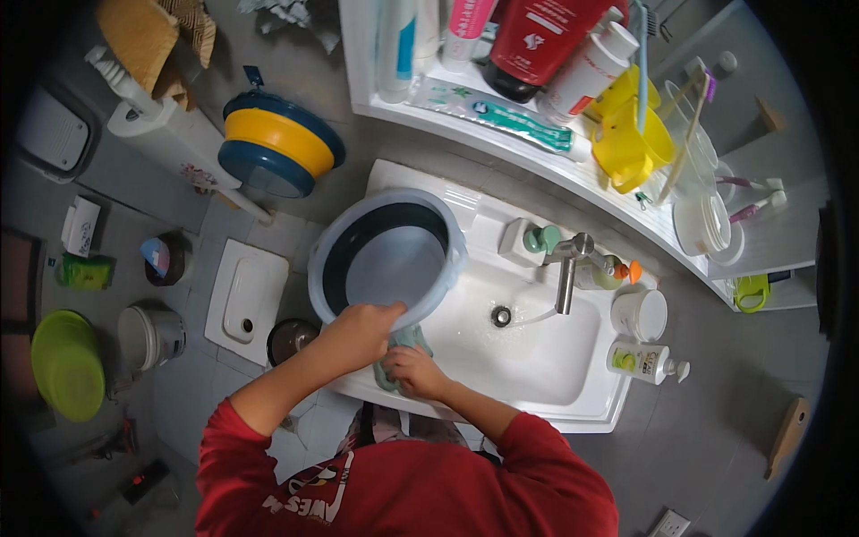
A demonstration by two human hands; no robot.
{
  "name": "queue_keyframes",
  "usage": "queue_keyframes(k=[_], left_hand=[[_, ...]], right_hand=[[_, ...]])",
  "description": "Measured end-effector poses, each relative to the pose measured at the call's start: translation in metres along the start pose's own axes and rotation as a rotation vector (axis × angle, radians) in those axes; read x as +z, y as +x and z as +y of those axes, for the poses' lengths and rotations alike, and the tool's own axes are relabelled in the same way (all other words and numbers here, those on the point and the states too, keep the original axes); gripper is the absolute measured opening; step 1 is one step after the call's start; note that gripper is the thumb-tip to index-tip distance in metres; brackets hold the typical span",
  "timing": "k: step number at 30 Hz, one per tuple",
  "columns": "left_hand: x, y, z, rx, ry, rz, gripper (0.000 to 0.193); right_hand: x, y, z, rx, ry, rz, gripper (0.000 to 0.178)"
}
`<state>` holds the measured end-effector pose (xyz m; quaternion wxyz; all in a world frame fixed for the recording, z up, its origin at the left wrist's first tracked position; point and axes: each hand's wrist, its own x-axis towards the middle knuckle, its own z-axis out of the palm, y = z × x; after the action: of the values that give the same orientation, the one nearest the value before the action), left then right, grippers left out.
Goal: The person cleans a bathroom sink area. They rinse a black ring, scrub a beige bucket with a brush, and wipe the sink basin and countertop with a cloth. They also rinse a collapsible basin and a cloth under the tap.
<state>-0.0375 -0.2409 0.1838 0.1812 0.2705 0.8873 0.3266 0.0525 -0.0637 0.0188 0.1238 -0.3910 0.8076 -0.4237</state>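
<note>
A grey-blue plastic basin (318, 259) with a dark inner wall rests tilted at the left end of the white sink (586, 371). My left hand (371, 327) is closed on its near rim. Just below, my right hand (416, 370) presses a bunched grey-green cloth (412, 337) against the outside of the basin, by the sink's front edge. Its fingers are bent over the cloth and partly hide it. A metal faucet (567, 277) stands over the sink, and what looks like a thin stream of water falls near the round drain (501, 315).
Soap bottles and a white tub (640, 315) line the sink's back and right rim. Above hangs a shelf with tubes, bottles and yellow cups (631, 148). A blue-and-yellow folding basin (282, 143) is on the wall. Left are a squat toilet (243, 300), a bucket (148, 337) and a green basin (67, 365).
</note>
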Motion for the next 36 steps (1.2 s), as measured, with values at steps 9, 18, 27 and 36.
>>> queue_keyframes(k=[9,18,27,36], left_hand=[[0.063,0.042,-0.069,0.102,0.687,-0.035,0.014],[0.054,0.037,-0.055,0.081,0.685,0.028,0.033],[0.045,0.021,-0.019,0.324,0.314,0.169,0.026],[0.135,0.129,0.117,0.549,0.027,0.059,0.054]], right_hand=[[-0.045,-0.082,0.061,1.002,0.440,0.864,0.025],[-0.027,0.062,0.189,1.238,-0.139,1.694,0.041],[0.014,-0.009,0.087,0.552,-0.192,0.737,0.028],[-0.023,-0.110,0.081,1.061,0.694,0.679,0.028]])
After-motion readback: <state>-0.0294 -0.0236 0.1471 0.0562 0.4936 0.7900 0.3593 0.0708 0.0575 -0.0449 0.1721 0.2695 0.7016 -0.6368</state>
